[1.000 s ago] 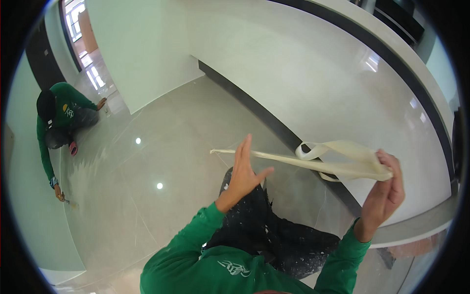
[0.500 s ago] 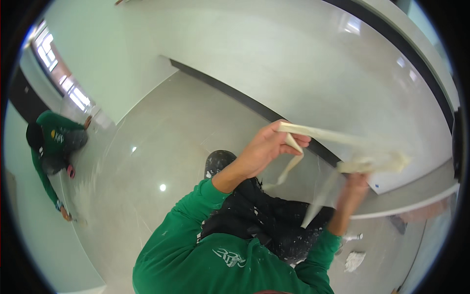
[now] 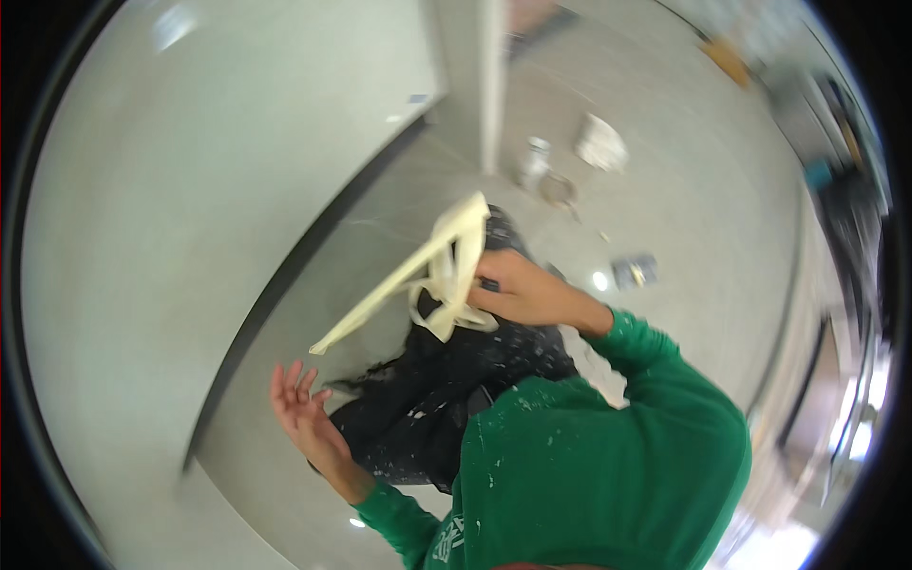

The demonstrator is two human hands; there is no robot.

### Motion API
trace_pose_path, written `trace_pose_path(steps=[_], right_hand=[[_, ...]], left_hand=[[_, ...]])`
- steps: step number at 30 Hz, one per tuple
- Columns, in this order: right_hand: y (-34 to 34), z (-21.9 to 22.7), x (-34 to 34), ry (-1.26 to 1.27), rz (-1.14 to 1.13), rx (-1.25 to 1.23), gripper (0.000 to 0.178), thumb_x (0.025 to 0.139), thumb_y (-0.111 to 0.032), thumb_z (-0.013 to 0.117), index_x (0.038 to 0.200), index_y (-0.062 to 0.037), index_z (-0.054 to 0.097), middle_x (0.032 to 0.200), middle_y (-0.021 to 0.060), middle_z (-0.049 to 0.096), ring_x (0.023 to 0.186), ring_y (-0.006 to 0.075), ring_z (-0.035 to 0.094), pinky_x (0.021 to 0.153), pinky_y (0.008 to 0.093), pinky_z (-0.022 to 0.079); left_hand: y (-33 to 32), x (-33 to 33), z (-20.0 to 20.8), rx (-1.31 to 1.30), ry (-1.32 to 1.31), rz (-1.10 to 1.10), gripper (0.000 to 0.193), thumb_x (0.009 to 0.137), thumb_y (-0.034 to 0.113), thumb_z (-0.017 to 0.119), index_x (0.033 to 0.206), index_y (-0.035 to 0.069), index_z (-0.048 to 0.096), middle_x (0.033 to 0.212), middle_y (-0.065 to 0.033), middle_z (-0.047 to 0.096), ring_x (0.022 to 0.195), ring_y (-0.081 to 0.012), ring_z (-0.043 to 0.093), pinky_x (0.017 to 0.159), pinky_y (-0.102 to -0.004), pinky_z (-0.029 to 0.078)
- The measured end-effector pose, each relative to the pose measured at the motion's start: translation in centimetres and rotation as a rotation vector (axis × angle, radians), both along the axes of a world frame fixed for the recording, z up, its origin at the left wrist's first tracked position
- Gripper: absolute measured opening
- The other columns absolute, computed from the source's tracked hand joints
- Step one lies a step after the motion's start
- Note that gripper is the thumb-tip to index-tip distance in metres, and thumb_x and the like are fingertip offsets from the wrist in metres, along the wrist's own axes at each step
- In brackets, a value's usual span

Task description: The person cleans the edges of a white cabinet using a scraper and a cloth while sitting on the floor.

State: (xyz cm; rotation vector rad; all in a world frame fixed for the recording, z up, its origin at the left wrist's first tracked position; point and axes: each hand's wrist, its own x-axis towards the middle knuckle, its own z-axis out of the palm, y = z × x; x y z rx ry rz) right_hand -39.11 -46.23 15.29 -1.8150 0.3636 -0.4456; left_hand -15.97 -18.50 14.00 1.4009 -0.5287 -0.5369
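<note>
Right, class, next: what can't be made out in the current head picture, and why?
In the head view:
Right hand: loops of the cream strip hide its fingertips.
White lump: too blurred to tell cloth from paper.
Flat grey thing: too small and blurred to identify.
Dark clutter: blurred and squeezed against the fisheye rim.
Green shirt: cut off by the lower edge.

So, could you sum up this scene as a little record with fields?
Right hand: gripping a looped, pale yellow, flat strip
Left hand: open, empty, just below the strip's free end
Clothing: green long-sleeved top; black, pale-spotted trousers
Floor: smooth grey floor
On the floor, beyond the right hand: crumpled white bundle; white bottle-shaped container
Picture quality: blurred; the strip's material is unclear
</note>
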Motion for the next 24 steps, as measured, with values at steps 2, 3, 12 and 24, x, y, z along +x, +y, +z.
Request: trace_pose_path(steps=[2,3,12,24], right_hand=[[-0.4,0.4,-2.6,-0.103,-0.239,-0.389,0.019,0.09,-0.015,0.068,0.108,-0.0071,0.072,0.092,0.013,0.068,0.092,0.0316,0.065,0.079,0.0427,0.051],[-0.6,0.9,-3.6,-0.026,-0.181,-0.491,0.016,0.087,-0.012,0.069,0.101,-0.0049,0.072,0.097,0.0135,0.068,0.097,0.0347,0.062,0.084,0.0465,0.049],[3.4,2.7,-6.5,0.081,-0.159,-0.032,0.075,0.088,-0.011,0.071,0.155,-0.0061,0.038,0.116,0.0121,0.062,0.111,0.0313,0.058,0.098,0.042,0.047],[0.6,-0.6,-10.0,-0.057,-0.105,-0.412,0.083,0.076,-0.04,0.086,0.146,-0.0127,0.052,0.146,0.019,0.049,0.135,0.0409,0.047,0.109,0.0491,0.041]], left_hand=[[-4.1,-2.7,-1.8,-0.003,0.002,-0.062,0.079,0.088,0.019,0.071,0.156,0.003,0.032,0.15,-0.0233,0.045,0.133,-0.0343,0.052,0.108,-0.0452,0.045],[-6.6,-5.0,-1.9,-0.015,-0.088,-0.178,0.089,0.085,0.023,0.077,0.157,0.003,0.029,0.151,-0.0231,0.043,0.135,-0.0352,0.049,0.111,-0.0467,0.041],[-11.9,-13.4,-6.1,0.193,-0.346,-0.618,0.041,0.097,0.011,0.066,0.132,-0.005,0.054,0.13,-0.0186,0.061,0.118,-0.0288,0.061,0.103,-0.041,0.045],[-14.2,-14.1,-3.9,0.26,0.508,-0.88,0.07,0.092,0.013,0.064,0.152,-0.003,0.032,0.147,-0.0204,0.048,0.134,-0.0336,0.051,0.112,-0.0486,0.042]])
